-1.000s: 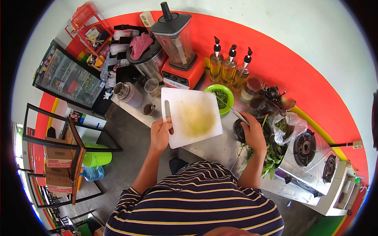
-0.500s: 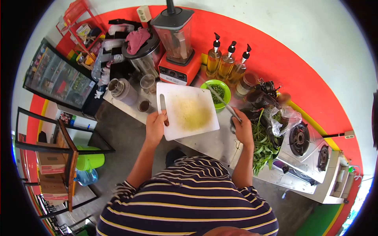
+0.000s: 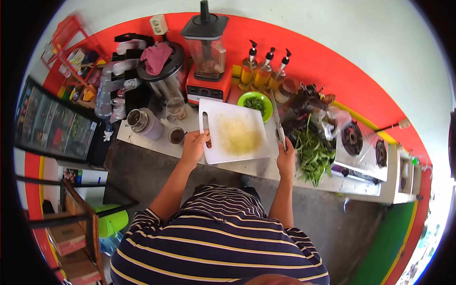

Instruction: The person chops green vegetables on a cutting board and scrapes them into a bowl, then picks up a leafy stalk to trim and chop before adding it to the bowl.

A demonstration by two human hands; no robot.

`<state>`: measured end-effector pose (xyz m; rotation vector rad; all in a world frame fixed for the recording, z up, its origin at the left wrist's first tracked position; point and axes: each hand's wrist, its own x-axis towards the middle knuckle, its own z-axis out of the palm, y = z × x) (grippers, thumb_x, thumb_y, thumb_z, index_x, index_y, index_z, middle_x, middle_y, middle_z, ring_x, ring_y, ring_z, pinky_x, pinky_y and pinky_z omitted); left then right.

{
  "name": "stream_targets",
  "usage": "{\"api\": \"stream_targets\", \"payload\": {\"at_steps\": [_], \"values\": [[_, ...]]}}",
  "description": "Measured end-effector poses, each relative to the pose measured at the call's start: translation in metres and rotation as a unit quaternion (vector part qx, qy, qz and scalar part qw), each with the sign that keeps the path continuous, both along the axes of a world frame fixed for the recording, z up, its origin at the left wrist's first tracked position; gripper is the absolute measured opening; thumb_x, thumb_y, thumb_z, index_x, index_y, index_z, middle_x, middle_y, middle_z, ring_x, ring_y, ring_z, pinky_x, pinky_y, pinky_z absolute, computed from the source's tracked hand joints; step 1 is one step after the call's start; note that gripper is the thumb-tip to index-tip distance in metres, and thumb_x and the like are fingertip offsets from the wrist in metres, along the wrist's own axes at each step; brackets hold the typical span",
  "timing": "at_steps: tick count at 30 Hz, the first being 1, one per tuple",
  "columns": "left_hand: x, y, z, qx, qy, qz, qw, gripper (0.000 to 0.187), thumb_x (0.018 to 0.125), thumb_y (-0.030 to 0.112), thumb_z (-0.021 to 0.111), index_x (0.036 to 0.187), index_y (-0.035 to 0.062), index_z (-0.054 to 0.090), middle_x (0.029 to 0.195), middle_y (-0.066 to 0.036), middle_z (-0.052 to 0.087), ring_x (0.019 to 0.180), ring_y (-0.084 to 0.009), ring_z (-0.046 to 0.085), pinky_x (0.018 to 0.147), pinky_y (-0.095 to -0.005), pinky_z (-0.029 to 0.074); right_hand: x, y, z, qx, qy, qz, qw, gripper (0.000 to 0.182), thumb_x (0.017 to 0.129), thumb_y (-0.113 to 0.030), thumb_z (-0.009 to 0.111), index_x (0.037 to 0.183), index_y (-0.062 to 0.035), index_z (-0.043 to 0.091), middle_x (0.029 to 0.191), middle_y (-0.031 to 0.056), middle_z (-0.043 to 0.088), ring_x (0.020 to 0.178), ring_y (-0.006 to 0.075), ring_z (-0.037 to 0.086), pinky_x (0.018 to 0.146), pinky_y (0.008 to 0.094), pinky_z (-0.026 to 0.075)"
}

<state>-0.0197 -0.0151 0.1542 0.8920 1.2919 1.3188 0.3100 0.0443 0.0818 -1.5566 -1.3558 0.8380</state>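
Observation:
My left hand (image 3: 194, 147) grips the left edge of a white cutting board (image 3: 237, 134) by its slotted handle. The board is tilted and stained yellow-green in its middle. In my right hand (image 3: 286, 154) is a knife (image 3: 279, 124), its blade pointing up and away beside the board's right edge. A green bowl (image 3: 268, 109) with chopped greens in it stands just behind the board. Long green leaves (image 3: 314, 156) lie on the counter to the right of my right hand.
Along the wall stand a red blender (image 3: 207, 89), a steel container (image 3: 167, 85) with a pink cloth, and three pump bottles (image 3: 262, 76). A metal jug (image 3: 145, 124) and a dark-filled glass (image 3: 176, 136) are at the left. A stove (image 3: 365, 159) stands right.
The knife has swung from lying across the bowl to the bowl's right side, pointing more upright. My right hand is lower in view. The head view has shifted.

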Motion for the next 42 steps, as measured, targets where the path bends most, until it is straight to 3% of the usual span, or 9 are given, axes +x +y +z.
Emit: {"api": "stream_targets", "payload": {"at_steps": [3,7,13,18,27,29,32,36,42], "values": [[0.004,-0.003,-0.017,-0.004,-0.032,-0.056,0.998,0.025,0.091,0.008,0.054,0.100,-0.0076,0.071,0.079,-0.005,0.067,0.070,-0.0123,0.058,0.068,-0.0291,0.046,0.006,-0.033,-0.006,-0.040,-0.017,-0.063,0.997,0.041,0.101,-0.013,0.059,0.138,0.0035,0.057,0.128,0.0173,0.067,0.115,0.0246,0.063,0.101,0.0345,0.045],[0.021,-0.012,-0.020,-0.035,-0.031,-0.156,0.987,0.029,0.091,0.007,0.054,0.108,-0.0072,0.072,0.082,-0.005,0.068,0.075,-0.0118,0.061,0.068,-0.0280,0.046,0.012,-0.083,-0.030,0.002,-0.015,-0.141,0.990,0.039,0.100,-0.009,0.058,0.136,0.0058,0.057,0.126,0.0233,0.067,0.118,0.0319,0.064,0.100,0.0377,0.047],[0.020,-0.009,-0.071,-0.089,-0.061,-0.272,0.956,0.029,0.094,0.012,0.056,0.113,-0.0045,0.071,0.085,-0.005,0.068,0.076,-0.0114,0.061,0.069,-0.0278,0.046,0.012,-0.143,-0.042,-0.085,-0.019,-0.214,0.973,0.040,0.098,-0.009,0.060,0.136,0.0060,0.057,0.129,0.0232,0.066,0.120,0.0315,0.063,0.102,0.0377,0.046],[0.010,-0.003,-0.095,-0.098,-0.005,-0.328,0.940,0.028,0.095,0.013,0.057,0.114,-0.0029,0.070,0.087,-0.004,0.067,0.077,-0.0112,0.060,0.070,-0.0282,0.047,0.007,-0.166,-0.052,-0.075,-0.020,-0.168,0.983,0.040,0.096,-0.007,0.061,0.135,0.0016,0.059,0.126,0.0210,0.067,0.118,0.0312,0.064,0.100,0.0371,0.047],[0.004,-0.003,-0.138,-0.079,-0.027,-0.218,0.972,0.026,0.101,0.016,0.058,0.119,-0.0014,0.068,0.094,-0.003,0.067,0.086,-0.0101,0.059,0.076,-0.0258,0.046,-0.021,-0.144,-0.072,-0.108,-0.067,-0.150,0.981,0.045,0.092,-0.008,0.064,0.136,-0.0044,0.056,0.116,0.0247,0.066,0.107,0.0404,0.064,0.091,0.0438,0.050],[-0.002,0.002,-0.138,-0.125,-0.003,-0.146,0.981,0.031,0.101,0.016,0.059,0.126,-0.0017,0.064,0.103,-0.004,0.069,0.096,-0.0111,0.061,0.085,-0.0265,0.047,-0.026,-0.141,-0.083,-0.074,-0.102,-0.147,0.981,0.047,0.090,-0.008,0.065,0.136,-0.0058,0.055,0.113,0.0254,0.066,0.104,0.0429,0.063,0.090,0.0464,0.050],[-0.016,0.010,-0.137,-0.163,0.017,-0.174,0.971,0.043,0.099,0.014,0.062,0.137,-0.0034,0.055,0.124,-0.009,0.066,0.112,-0.0141,0.060,0.097,-0.0315,0.045,-0.035,-0.133,-0.080,-0.073,-0.148,-0.134,0.977,0.053,0.084,-0.008,0.070,0.135,-0.0087,0.056,0.101,0.0223,0.066,0.094,0.0405,0.063,0.084,0.0485,0.050],[-0.023,0.014,-0.161,-0.143,0.031,-0.185,0.972,0.061,0.096,0.013,0.064,0.149,-0.0063,0.042,0.148,-0.018,0.053,0.133,-0.0211,0.051,0.111,-0.0369,0.038,-0.045,-0.120,-0.084,-0.123,-0.149,-0.127,0.973,0.057,0.084,-0.010,0.071,0.139,-0.0121,0.055,0.110,0.0230,0.061,0.103,0.0428,0.060,0.091,0.0493,0.049],[-0.016,0.011,-0.129,-0.163,0.023,-0.195,0.967,0.067,0.094,0.013,0.065,0.151,-0.0083,0.038,0.152,-0.024,0.047,0.140,-0.0280,0.046,0.117,-0.0376,0.032,-0.057,-0.106,-0.079,-0.118,-0.180,-0.148,0.965,0.056,0.086,-0.012,0.071,0.139,-0.0157,0.056,0.118,0.0220,0.055,0.104,0.0430,0.061,0.092,0.0499,0.050]]}}
